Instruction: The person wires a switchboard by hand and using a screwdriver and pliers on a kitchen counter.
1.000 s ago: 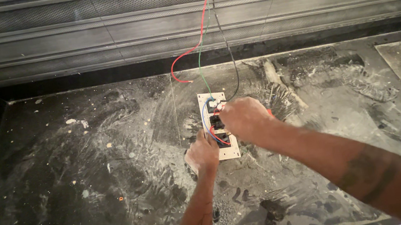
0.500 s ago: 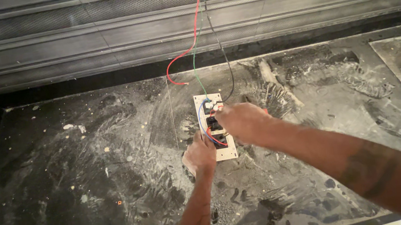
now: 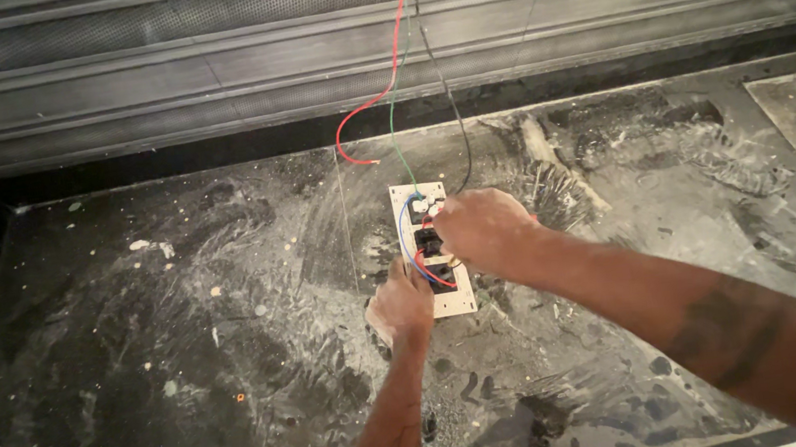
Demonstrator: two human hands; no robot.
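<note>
Two hands on a pale switch board (image 3: pixel 433 249) lying on a dusty dark slab (image 3: pixel 184 358).
Left hand (image 3: pixel 402 305) grips the board's lower left edge; right hand (image 3: pixel 484 229) is closed over its upper right, fingers pinched at the fittings. Red wire (image 3: pixel 381 96), green wire (image 3: pixel 394 124) and black wire (image 3: pixel 449 98) rise from the board beyond the hands toward the ribbed metal wall (image 3: pixel 200 66).

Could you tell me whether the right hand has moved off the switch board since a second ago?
No. The right hand remains on the switch board, beside its upper sockets, as before.
</note>
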